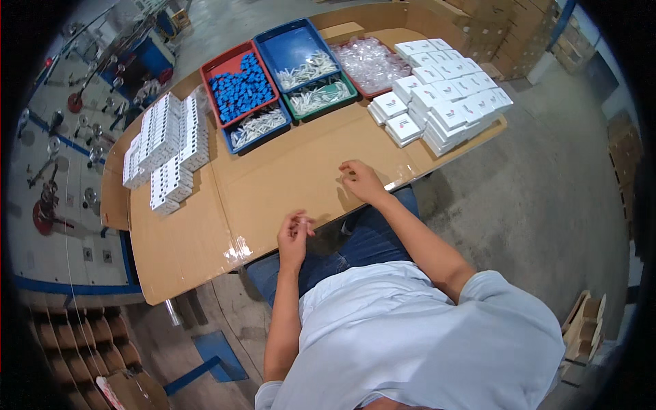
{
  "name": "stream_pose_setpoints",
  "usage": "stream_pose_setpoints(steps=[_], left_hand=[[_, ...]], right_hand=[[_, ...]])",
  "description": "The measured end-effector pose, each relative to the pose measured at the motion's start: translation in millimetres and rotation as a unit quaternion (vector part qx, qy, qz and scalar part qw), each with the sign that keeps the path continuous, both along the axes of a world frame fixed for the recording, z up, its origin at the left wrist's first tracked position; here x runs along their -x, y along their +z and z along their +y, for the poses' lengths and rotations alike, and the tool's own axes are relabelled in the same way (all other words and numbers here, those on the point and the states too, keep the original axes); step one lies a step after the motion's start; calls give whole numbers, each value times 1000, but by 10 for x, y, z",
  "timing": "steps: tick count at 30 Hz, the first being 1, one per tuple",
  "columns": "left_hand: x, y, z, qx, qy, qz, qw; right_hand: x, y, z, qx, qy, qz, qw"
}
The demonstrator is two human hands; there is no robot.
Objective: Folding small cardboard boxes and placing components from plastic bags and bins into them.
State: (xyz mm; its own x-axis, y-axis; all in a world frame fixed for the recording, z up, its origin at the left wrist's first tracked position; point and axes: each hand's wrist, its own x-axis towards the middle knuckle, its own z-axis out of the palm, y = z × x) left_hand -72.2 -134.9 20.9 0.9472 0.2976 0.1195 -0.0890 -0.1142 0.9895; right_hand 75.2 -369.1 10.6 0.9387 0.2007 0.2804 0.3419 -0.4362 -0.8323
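Observation:
My left hand (294, 236) hovers at the near edge of the cardboard-covered table (287, 178), fingers curled around something small and clear that I cannot make out. My right hand (360, 181) rests on the cardboard farther out, fingers bent, pinching at a thin clear item too small to identify. Between the two hands lies bare cardboard.
Trays at the far side: a red one with blue parts (239, 89), blue trays with white parts (301, 65), a green tray (321, 99), clear bags (369, 61). White boxes (444, 102) stack at the right, white packs (167, 147) at the left. Cardboard cartons (506, 27) stand beyond.

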Motion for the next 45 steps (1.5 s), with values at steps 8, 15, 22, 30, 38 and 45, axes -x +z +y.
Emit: stream_pose_setpoints(steps=[8, 15, 22, 30, 38, 45], left_hand=[[137, -95, 231, 278, -296, 267, 874], [-89, -181, 244, 398, -287, 361, 793], [-183, -198, 273, 388, -357, 357, 771], [-235, -129, 262, 393, -397, 345, 754], [-293, -111, 280, 374, -419, 351, 749], [-294, -128, 292, 411, -424, 344, 730]], right_hand=[[-488, -26, -947, -253, -352, 152, 888], [-765, 130, -1512, -202, -361, 270, 869], [-873, 185, -1449, -102, -359, 308, 875], [-678, 106, -1567, -313, -277, 357, 835], [-160, 217, -1471, -560, -256, 292, 732], [-132, 490, -1233, -657, -36, 284, 698]])
